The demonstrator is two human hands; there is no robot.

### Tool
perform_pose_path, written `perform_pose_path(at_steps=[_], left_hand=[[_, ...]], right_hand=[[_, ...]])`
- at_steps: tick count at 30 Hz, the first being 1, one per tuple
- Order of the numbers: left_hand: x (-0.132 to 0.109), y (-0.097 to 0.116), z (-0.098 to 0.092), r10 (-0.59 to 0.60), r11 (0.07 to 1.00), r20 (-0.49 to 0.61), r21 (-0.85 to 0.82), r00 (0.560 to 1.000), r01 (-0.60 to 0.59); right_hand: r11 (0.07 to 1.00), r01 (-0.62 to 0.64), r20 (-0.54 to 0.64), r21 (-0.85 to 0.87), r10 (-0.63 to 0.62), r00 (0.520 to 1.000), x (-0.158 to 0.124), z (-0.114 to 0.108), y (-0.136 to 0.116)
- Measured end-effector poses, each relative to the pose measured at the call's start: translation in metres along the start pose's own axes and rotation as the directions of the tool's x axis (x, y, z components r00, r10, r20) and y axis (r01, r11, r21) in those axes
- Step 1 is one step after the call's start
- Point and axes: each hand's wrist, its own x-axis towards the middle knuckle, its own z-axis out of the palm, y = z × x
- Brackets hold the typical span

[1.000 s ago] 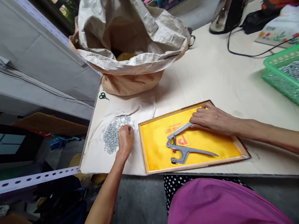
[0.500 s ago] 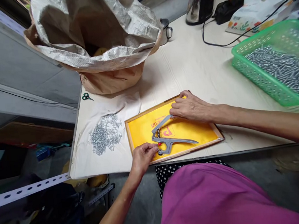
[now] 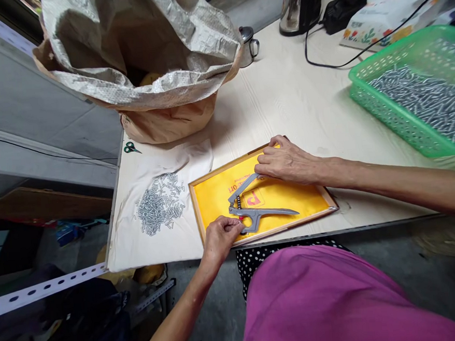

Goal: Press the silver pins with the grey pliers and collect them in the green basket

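Grey hand pliers with a spring (image 3: 256, 212), like snap-fastener pliers, lie over a yellow printed sheet (image 3: 213, 192) inside a shallow wooden frame (image 3: 193, 206). My right hand (image 3: 283, 161) rests at the frame's far side, its fingers closed on the end of the pliers' upper handle. The lower handle points to the right, free of any hand, and the handles are spread apart. My left hand (image 3: 221, 236) pinches at the pliers' jaws near a small red part; whatever sits between its fingertips is too small to make out.
Small metal fasteners (image 3: 158, 206) lie heaped on a white cloth (image 3: 127, 245) to the left. Behind them are scissors (image 3: 131, 147) and a large open woven sack (image 3: 169, 117). A green basket (image 3: 383, 115) of metal pieces stands right. A lidded metal cup (image 3: 247, 49) and kettle (image 3: 298, 9) are farther back.
My left fingertips have shifted slightly right, closer in at the pliers' jaws. The right hand keeps its hold on the upper handle. The whole view has moved a little.
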Motion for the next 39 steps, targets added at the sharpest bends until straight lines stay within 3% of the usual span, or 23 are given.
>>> perform_pose_path(at_steps=[5, 14, 22, 30, 39], left_hand=[[0.003, -0.001, -0.001, -0.078, 0.997, 0.075, -0.018, 0.994, 0.080], [0.010, 0.011, -0.009, -0.097, 0.993, 0.254, 0.095, 0.962, 0.075], [0.006, 0.008, -0.006, -0.065, 0.997, 0.182, 0.046, 0.981, 0.057], [0.002, 0.014, -0.005, -0.120, 0.992, 0.128, 0.056, 0.984, 0.114], [-0.002, 0.017, -0.006, -0.146, 0.985, 0.108, 0.104, 0.983, 0.134]], right_hand=[[1.000, -0.024, -0.001, -0.001, 0.024, 1.000, 0.000, 0.003, -0.003], [0.999, -0.030, -0.020, 0.014, 0.030, 0.999, 0.003, 0.014, -0.007], [0.958, -0.043, 0.047, 0.283, 0.031, 0.998, -0.006, 0.011, -0.028], [0.955, -0.056, 0.088, 0.291, 0.032, 0.996, -0.020, -0.004, -0.043], [0.959, -0.179, 0.152, 0.220, 0.147, 0.977, -0.030, -0.009, -0.068]])
